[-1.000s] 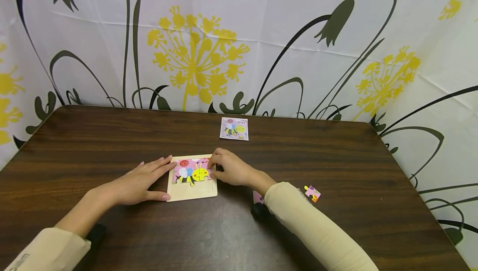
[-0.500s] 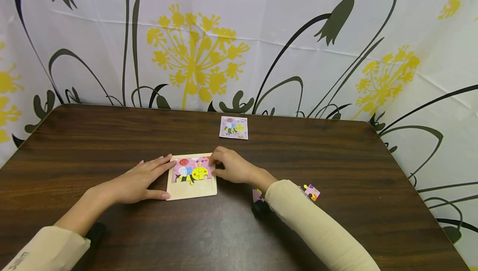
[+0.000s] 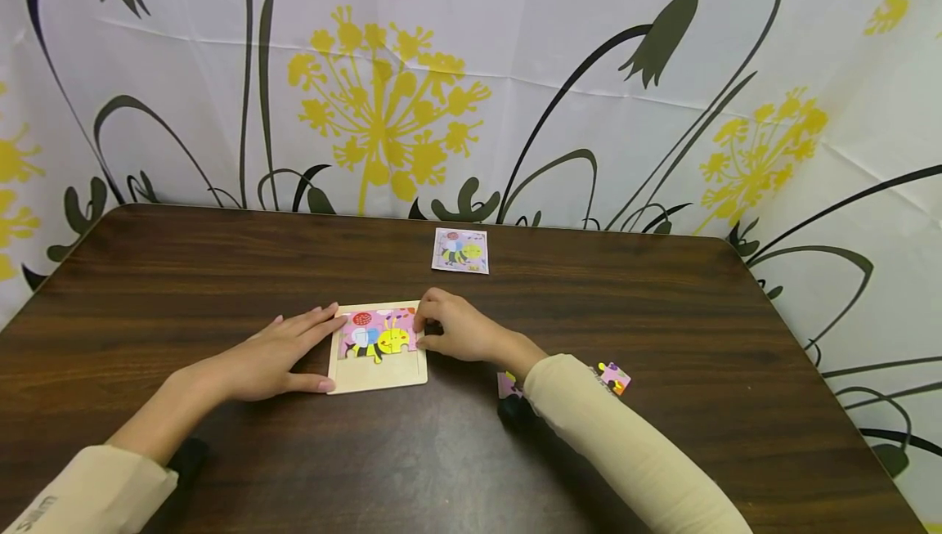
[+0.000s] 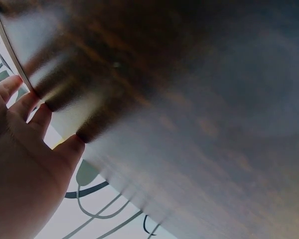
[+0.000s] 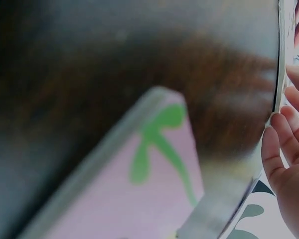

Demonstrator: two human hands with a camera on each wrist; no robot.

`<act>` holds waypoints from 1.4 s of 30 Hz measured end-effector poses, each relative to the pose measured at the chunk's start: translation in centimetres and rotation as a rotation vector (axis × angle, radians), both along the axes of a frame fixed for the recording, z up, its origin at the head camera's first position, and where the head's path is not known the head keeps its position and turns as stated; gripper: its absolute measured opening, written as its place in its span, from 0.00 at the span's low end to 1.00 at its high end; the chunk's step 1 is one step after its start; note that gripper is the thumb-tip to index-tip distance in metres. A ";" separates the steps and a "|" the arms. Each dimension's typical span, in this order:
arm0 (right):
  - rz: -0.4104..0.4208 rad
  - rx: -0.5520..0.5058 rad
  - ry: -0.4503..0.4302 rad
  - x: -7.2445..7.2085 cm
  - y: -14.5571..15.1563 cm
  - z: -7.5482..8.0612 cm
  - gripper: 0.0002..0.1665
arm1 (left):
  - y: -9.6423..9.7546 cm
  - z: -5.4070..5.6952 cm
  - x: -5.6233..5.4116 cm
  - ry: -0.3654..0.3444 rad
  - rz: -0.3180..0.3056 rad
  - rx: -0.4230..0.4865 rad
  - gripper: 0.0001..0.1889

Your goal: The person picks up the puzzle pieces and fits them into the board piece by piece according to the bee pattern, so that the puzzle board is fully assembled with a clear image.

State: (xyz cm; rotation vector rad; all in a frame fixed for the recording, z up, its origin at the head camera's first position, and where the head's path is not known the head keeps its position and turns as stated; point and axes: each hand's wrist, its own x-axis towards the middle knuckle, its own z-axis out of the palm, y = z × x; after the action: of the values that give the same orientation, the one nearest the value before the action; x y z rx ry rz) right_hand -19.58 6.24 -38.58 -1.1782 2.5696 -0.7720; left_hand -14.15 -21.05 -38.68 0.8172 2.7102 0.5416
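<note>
A pale wooden puzzle tray (image 3: 379, 374) lies on the table. Joined bee puzzle pieces (image 3: 377, 334) fill its upper part, and bare wood shows below them. My left hand (image 3: 268, 358) rests along the tray's left side with straight fingers, its thumb touching the lower left corner. At the right side my right hand (image 3: 464, 328) has curled fingers, with thumb and forefinger at the edge of the upper right puzzle piece (image 3: 405, 320); the fingers partly cover that edge. In the right wrist view a loose pink puzzle piece with a green sprig (image 5: 164, 164) lies close to the camera.
A printed bee picture card (image 3: 459, 251) lies behind the tray. Loose pieces lie to the right: one puzzle piece (image 3: 614, 378) beyond the right sleeve, another pink piece (image 3: 508, 385) partly hidden by the forearm. A flowered curtain (image 3: 559, 92) hangs behind the table (image 3: 221, 264).
The right hand's fingertips have slid slightly to the right, toward the tray's edge. The left hand stays in place, and the puzzle looks the same.
</note>
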 end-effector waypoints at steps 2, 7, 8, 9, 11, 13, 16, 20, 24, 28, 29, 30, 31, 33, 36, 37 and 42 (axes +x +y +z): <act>0.004 -0.001 0.003 0.0 0.0 0.0 0.05 | 0.0 0.0 0.0 0.001 0.000 -0.001 0.47; 0.032 0.002 0.031 -0.1 0.1 -0.1 0.08 | 0.0 0.0 0.0 0.005 -0.001 -0.002 0.47; 0.036 0.003 0.036 -0.1 0.1 -0.2 0.08 | 0.0 0.0 0.1 0.005 -0.001 -0.001 0.47; 0.040 0.003 0.041 -0.1 0.1 -0.2 0.08 | 0.0 0.0 0.1 0.005 -0.001 -0.001 0.47; 0.047 -0.005 0.043 -0.1 0.1 -0.2 0.07 | 0.0 0.0 0.1 0.004 0.000 -0.001 0.47; 0.047 -0.008 0.044 -0.1 0.1 -0.2 0.06 | 0.0 0.0 0.1 0.004 0.001 0.000 0.47; 0.042 0.004 0.034 0.0 0.0 -0.1 0.09 | 0.1 0.0 0.1 0.004 0.000 -0.001 0.47; 0.034 0.032 0.026 0.0 -0.1 0.1 0.13 | 0.0 0.0 0.1 0.005 0.000 0.001 0.47; 0.040 0.026 0.047 0.0 -0.1 0.0 0.11 | 0.0 -0.1 0.1 0.003 0.002 0.001 0.47; 0.042 0.016 0.060 0.1 -0.1 -0.1 0.09 | 0.1 -0.1 0.1 0.004 0.004 -0.005 0.47; 0.044 0.015 0.063 0.1 -0.1 -0.1 0.09 | 0.1 -0.1 0.1 0.005 0.005 -0.006 0.47; 0.045 0.014 0.064 0.1 -0.1 -0.1 0.09 | 0.1 0.0 0.1 0.006 0.005 -0.007 0.47; 0.046 0.013 0.066 0.1 -0.1 -0.2 0.09 | 0.1 0.0 0.1 0.006 0.006 -0.007 0.47; 0.047 0.014 0.066 0.1 -0.1 -0.2 0.10 | 0.1 0.0 0.1 0.005 0.007 -0.009 0.47; 0.051 0.015 0.066 0.0 -0.1 -0.2 0.10 | 0.1 -0.1 0.1 0.005 0.008 -0.010 0.47; 0.052 0.015 0.065 0.0 -0.1 -0.2 0.10 | 0.0 -0.1 0.1 0.005 0.007 -0.009 0.47; 0.055 0.014 0.063 0.0 -0.2 -0.1 0.08 | 0.0 -0.3 0.0 0.007 0.006 -0.009 0.47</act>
State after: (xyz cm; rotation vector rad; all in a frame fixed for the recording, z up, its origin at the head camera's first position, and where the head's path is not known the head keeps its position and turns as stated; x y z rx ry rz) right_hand -19.55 5.99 -38.73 -1.2834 2.5762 -0.7147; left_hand -14.11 -21.04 -38.95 0.8097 2.7204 0.5289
